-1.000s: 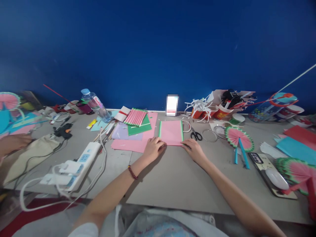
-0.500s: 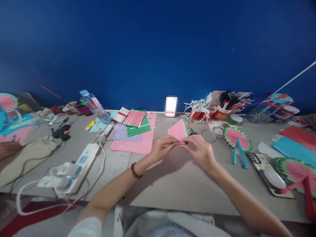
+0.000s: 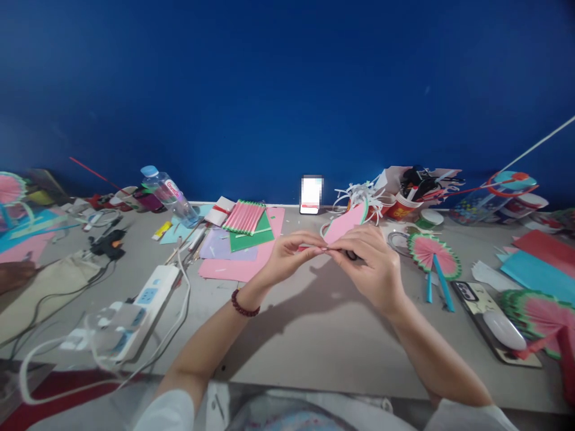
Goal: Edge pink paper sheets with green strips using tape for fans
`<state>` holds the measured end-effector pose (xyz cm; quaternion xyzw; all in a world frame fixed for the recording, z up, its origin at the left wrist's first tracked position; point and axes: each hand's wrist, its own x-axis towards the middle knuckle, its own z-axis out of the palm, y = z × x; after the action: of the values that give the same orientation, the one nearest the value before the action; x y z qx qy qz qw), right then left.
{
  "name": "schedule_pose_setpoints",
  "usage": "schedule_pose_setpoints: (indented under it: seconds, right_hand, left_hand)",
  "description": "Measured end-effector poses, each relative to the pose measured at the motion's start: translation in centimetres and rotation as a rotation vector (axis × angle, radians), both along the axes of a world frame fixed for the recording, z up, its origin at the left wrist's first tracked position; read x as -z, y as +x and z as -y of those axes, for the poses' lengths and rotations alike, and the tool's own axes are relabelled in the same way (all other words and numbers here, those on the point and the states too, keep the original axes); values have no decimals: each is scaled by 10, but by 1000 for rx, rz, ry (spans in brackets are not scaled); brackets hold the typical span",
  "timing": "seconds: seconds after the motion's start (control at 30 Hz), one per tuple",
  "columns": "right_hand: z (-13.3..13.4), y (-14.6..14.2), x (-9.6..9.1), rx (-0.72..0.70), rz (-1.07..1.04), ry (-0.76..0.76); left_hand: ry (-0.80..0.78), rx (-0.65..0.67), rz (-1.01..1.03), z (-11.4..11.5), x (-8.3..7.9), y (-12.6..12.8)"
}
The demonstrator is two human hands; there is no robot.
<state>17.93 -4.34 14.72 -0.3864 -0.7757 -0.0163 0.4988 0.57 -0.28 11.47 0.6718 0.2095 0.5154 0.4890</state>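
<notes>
Both my hands are raised above the grey table [image 3: 314, 323], pinching the near edge of a pink paper sheet with green borders [image 3: 345, 224]. My left hand [image 3: 287, 254] grips the edge from the left with thumb and fingers closed. From the right, my right hand [image 3: 371, 260] pinches the same edge, fingers curled. The sheet tilts up and away from me. A beaded bracelet [image 3: 242, 305] sits on my left wrist.
A stack of pink, green and purple paper [image 3: 245, 239] lies left of my hands, with a power strip and cables [image 3: 130, 305] further left. Finished watermelon paper fans [image 3: 433, 254] and a phone [image 3: 489, 317] lie right. Cups of scraps [image 3: 395, 203] stand behind. Another person's hand [image 3: 15, 272] shows at far left.
The pink sheet lay flat on the table under both hands; I have lifted it, and both hands now pinch its near edge in the air, higher than half a second ago.
</notes>
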Motion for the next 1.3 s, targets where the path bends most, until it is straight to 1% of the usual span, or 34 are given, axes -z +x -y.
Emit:
schedule_pose_setpoints:
  seconds: [0.1,0.17,0.27,0.4,0.67,0.9,1.03,1.3]
  right_hand:
    - [2,-1,2,39,-25,-9]
    - [2,-1,2,61,-38,-20]
    - [3,-2,2,62,-45,-24]
    - [4,-3,2,49,-50,-25]
    - [4,-4,3,47,-67,-26]
    - [-1,-1,9,27,-101,-126]
    - [-4,0,12,38,-104,-111]
    - [-5,-2,10,34,-99,-104]
  left_hand:
    - [-78,40,89,-1,3,2]
    - [-114,43,113,-1,6,3]
    - [-125,36,119,-2,8,3]
    - [-139,59,117,-2,7,2]
    - [-95,66,132,0,5,3]
    - [-106,-29,81,0,5,4]
    - [-83,-46,61,-1,8,5]
    - [-29,-70,54,-2,9,6]
